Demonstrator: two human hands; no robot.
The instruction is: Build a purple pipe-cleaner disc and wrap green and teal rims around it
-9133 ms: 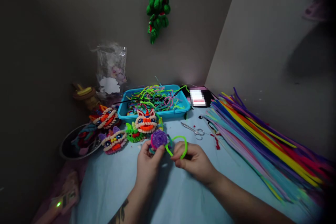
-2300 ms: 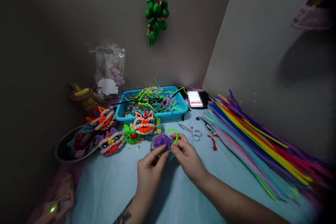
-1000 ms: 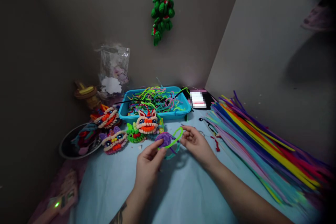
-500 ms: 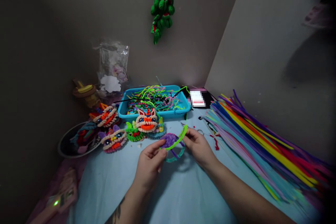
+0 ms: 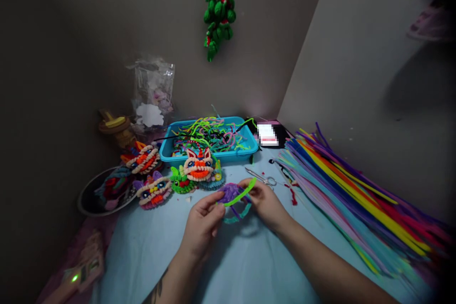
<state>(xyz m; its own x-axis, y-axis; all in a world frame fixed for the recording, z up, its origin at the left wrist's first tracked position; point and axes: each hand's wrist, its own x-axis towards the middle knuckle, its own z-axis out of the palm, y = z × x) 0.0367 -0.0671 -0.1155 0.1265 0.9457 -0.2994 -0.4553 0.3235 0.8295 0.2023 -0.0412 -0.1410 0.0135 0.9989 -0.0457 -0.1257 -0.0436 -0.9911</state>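
Observation:
Between my hands, above the light blue cloth, is a purple pipe-cleaner piece (image 5: 231,193) with a teal loop hanging below it. A lime-green pipe cleaner (image 5: 244,192) runs across its front and slants up to the right. My left hand (image 5: 204,216) pinches the purple piece and the green strip's left end between thumb and fingers. My right hand (image 5: 265,204) has its fingers curled behind the right side of the piece, close to the green strip's upper end. Its fingertips are partly hidden by the strip.
Finished lion-head figures (image 5: 198,166) stand left of centre, before a blue tray (image 5: 210,157) of pipe-cleaner scraps. Scissors (image 5: 261,176) lie beyond my right hand. A big bundle of pipe cleaners (image 5: 352,199) spreads along the right. At left are a dark bowl (image 5: 85,199) and a pink device (image 5: 89,268).
My right hand has shifted slightly down, its fingers now further behind the purple piece. The green strip's free end has dipped and moved right, and the scissors have come into fuller view.

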